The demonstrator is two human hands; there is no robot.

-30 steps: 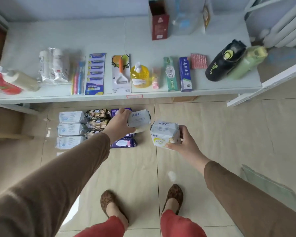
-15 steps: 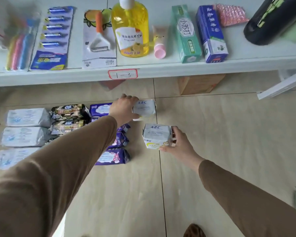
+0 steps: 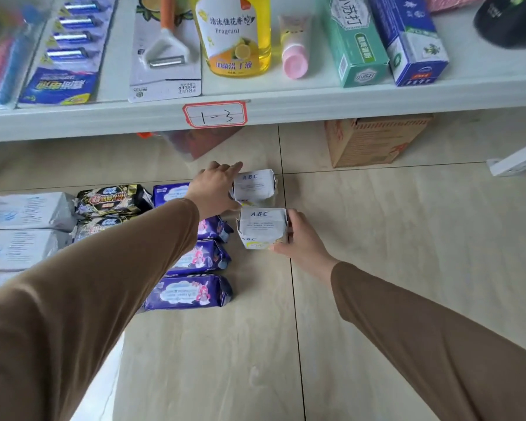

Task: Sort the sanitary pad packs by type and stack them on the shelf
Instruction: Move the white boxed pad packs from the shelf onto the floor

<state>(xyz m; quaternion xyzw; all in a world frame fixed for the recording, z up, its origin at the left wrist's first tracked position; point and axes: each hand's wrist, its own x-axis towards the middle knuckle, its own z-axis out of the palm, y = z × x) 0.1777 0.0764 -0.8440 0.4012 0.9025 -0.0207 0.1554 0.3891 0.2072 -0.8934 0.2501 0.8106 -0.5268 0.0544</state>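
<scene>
Brown sleeves [image 3: 82, 314] are seen reaching forward over the beige tiled floor [image 3: 392, 238]. Nearest on the floor, a column of purple packs [image 3: 189, 291] is laid, one behind another. Just right of it, the nearer white ABC pack [image 3: 262, 226] is gripped by the right hand [image 3: 301, 238], with the thumb curled under its front edge and the fingers against its right side. Directly behind, and almost touching it, the farther white ABC pack [image 3: 255, 185] is held at its left side by the left hand [image 3: 217, 186], fingers stretched along the far edge. To the left, black packs [image 3: 113, 199] and pale grey packs [image 3: 28, 209] are lined up in their own columns. Beyond, a cardboard box [image 3: 374, 141] is tucked under the white shelf [image 3: 377, 95], on which a yellow bottle [image 3: 234, 34], a peeler card [image 3: 166, 56] and toothpaste boxes [image 3: 356, 44] are displayed.
</scene>
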